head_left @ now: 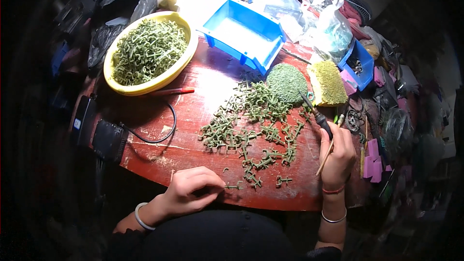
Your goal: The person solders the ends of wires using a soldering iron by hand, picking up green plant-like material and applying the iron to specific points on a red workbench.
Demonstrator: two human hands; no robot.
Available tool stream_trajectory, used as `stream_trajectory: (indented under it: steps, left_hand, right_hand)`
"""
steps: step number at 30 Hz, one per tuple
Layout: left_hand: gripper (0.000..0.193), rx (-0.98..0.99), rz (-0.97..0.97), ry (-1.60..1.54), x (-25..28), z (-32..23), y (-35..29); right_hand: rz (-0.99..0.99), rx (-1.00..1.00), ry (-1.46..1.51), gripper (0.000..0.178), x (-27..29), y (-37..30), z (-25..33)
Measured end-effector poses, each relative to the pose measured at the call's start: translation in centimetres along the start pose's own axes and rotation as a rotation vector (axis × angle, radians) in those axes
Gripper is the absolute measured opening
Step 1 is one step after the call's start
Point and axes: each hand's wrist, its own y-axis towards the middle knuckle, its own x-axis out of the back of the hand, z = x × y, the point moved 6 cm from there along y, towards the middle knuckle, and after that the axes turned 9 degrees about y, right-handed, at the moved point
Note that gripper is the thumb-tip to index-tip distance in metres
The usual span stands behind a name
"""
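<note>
Left hand (pixel 195 188) pinches one green branched piece (pixel 234 186) near the red table's (pixel 186 157) front edge; right hand (pixel 340 154) grips one black-handled tool (pixel 322 120) and one thin wooden stick (pixel 324 160)! Another piece (pixel 283 181) sits alone between them. Beyond, one heap (pixel 256 108), too tangled to count, one full yellow basin (pixel 193 48), two blue bins (pixel 227 48) (pixel 369 68). Open tabletop runs from heap to black cable (pixel 153 141).

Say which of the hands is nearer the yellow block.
Right: the right hand is just below the yellow block in the picture; the left hand is farther off, below and left.
</note>
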Motion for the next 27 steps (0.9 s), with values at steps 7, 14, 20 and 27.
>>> stream_trajectory:
  steps: [7,14,20,27]
  left_hand:
    - [0.022,-0.059,0.030,-0.005,-0.3,0.0,0.2]
    - [0.023,-0.071,-0.017,0.049,-0.2,0.1,-0.1]
    - [0.019,-0.090,-0.072,0.136,-0.2,-0.3,0.2]
    - [0.019,-0.067,-0.100,0.182,0.3,-0.1,0.1]
  right_hand:
    - [-0.008,0.028,0.017,0.020,-0.1,0.0,0.5]
    - [0.147,0.008,0.352,0.021,2.3,-3.7,5.4]
    - [0.325,-0.035,0.506,0.032,0.6,-6.4,8.1]
    - [0.364,-0.067,0.517,0.033,0.2,-7.5,8.1]
